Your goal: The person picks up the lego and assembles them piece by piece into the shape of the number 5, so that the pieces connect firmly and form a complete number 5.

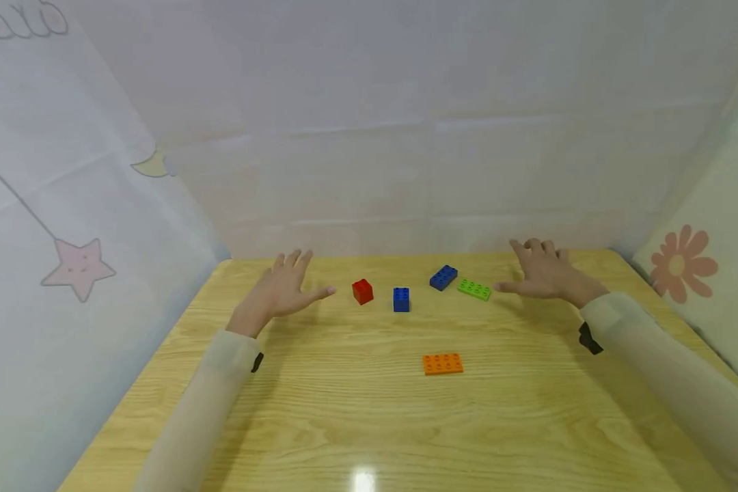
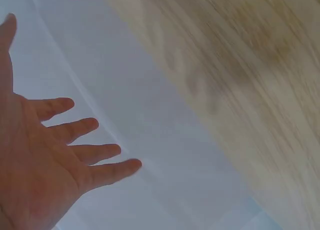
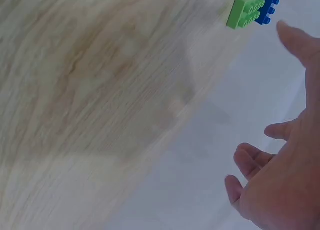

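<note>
My left hand (image 1: 285, 288) hovers over the left side of the table, fingers spread and nothing held. Nearest to its thumb is a red brick (image 1: 363, 292), with a blue brick (image 1: 401, 300) standing a little to the right of that. On the other side my right hand (image 1: 544, 273) is spread above the table and holds nothing. Its thumb points at a flat lime green brick (image 1: 474, 289), which lies close by a longer blue brick (image 1: 443, 277). Closer to me lies a flat orange brick (image 1: 443, 363). In the left wrist view the palm (image 2: 40, 175) shows bare.
The wooden table (image 1: 320, 424) reaches back to a pale cloth wall (image 1: 369, 178). Cloth panels also flank it, the left one printed with a pink star (image 1: 78, 268), the right one with a red flower (image 1: 682, 265).
</note>
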{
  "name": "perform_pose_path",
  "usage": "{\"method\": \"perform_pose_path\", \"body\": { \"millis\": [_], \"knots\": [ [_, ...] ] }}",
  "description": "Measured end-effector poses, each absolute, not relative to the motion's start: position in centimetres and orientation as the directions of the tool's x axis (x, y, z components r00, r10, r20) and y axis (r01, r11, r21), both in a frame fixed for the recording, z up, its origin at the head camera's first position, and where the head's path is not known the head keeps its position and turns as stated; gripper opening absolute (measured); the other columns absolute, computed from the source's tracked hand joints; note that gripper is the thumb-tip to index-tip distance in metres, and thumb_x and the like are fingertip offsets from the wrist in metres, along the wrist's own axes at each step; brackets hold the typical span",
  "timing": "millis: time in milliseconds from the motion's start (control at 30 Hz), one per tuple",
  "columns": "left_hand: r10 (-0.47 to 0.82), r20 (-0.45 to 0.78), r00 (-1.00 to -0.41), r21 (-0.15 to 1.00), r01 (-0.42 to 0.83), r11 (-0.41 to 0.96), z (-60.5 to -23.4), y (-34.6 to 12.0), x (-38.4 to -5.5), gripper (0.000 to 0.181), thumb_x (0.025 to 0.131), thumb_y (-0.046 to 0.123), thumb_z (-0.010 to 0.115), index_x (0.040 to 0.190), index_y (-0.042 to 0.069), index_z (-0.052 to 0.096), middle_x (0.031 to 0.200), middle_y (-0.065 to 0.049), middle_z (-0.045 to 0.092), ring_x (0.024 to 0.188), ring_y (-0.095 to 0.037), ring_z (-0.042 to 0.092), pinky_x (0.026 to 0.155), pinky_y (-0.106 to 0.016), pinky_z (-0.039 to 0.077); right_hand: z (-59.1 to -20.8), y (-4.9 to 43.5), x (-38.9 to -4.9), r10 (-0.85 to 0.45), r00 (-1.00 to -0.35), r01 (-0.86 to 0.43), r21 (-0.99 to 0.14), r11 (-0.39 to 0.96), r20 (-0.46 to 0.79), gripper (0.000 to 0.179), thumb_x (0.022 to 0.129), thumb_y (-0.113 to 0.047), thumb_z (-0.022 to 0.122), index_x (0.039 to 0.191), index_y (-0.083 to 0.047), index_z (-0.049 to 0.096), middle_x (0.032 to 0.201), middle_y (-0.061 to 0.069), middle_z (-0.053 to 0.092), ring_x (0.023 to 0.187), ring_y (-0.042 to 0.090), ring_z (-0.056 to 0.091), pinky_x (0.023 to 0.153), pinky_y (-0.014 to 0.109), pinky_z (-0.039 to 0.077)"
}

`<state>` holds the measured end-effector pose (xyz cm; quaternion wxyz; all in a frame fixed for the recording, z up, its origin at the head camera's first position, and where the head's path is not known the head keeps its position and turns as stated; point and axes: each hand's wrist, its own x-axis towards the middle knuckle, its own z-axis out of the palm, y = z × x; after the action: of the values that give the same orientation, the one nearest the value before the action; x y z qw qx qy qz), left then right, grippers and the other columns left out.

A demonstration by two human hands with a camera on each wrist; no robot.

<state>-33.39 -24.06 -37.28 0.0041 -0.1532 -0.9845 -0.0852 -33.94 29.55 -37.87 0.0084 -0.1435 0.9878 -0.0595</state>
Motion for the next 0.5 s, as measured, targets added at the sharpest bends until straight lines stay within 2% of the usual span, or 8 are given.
{"method": "perform_pose_path", "body": {
  "millis": [133, 267, 367, 500],
  "knots": [
    [0.369, 0.134, -0.92, 0.154, 0.387, 0.909, -36.8, -22.7, -32.5, 0.106, 0.093, 0.085, 0.047, 0.16, 0.005, 0.038, 0.163, -0.019, 0.043, 0.152, -0.045, 0.039, 0.119, -0.065, 0.04, -37.7, 29.2, -33.8, -0.319, -0.946, -0.323, -0.131, 0.937, 0.054, 0.097, 0.096, -0.064, 0.064, 0.161, 0.002, 0.035, 0.154, 0.038, 0.037, 0.135, 0.062, 0.033, 0.098, 0.078, 0.032],
    [0.408, 0.174, -0.896, 0.123, 0.43, 0.894, -37.4, -21.3, -31.1, 0.086, 0.096, 0.078, 0.052, 0.142, 0.006, 0.058, 0.142, -0.013, 0.062, 0.129, -0.036, 0.061, 0.105, -0.054, 0.054, -38.5, 28.4, -33.1, -0.335, -0.939, -0.343, -0.162, 0.925, 0.078, 0.078, 0.099, -0.052, 0.068, 0.15, 0.005, 0.051, 0.147, 0.037, 0.046, 0.133, 0.061, 0.037, 0.1, 0.077, 0.033],
    [0.428, 0.192, -0.883, 0.12, 0.454, 0.883, -37.9, -20.6, -30.4, 0.069, 0.1, 0.07, 0.055, 0.128, 0.008, 0.066, 0.129, -0.009, 0.067, 0.111, -0.029, 0.067, 0.093, -0.047, 0.059, -39.1, 27.6, -32.4, -0.339, -0.935, -0.352, -0.182, 0.918, 0.101, 0.065, 0.1, -0.044, 0.069, 0.142, 0.005, 0.058, 0.142, 0.036, 0.052, 0.13, 0.061, 0.04, 0.098, 0.076, 0.035],
    [0.442, 0.238, -0.865, 0.176, 0.486, 0.856, -37.7, -19.5, -30.3, 0.048, 0.102, 0.058, 0.061, 0.112, 0.011, 0.069, 0.113, -0.006, 0.066, 0.086, -0.02, 0.063, 0.079, -0.039, 0.057, -38.6, 26.7, -32.1, -0.335, -0.93, -0.361, -0.204, 0.91, 0.149, 0.055, 0.1, -0.038, 0.07, 0.137, 0.002, 0.064, 0.139, 0.033, 0.057, 0.127, 0.059, 0.043, 0.094, 0.072, 0.036]
  ]
}}
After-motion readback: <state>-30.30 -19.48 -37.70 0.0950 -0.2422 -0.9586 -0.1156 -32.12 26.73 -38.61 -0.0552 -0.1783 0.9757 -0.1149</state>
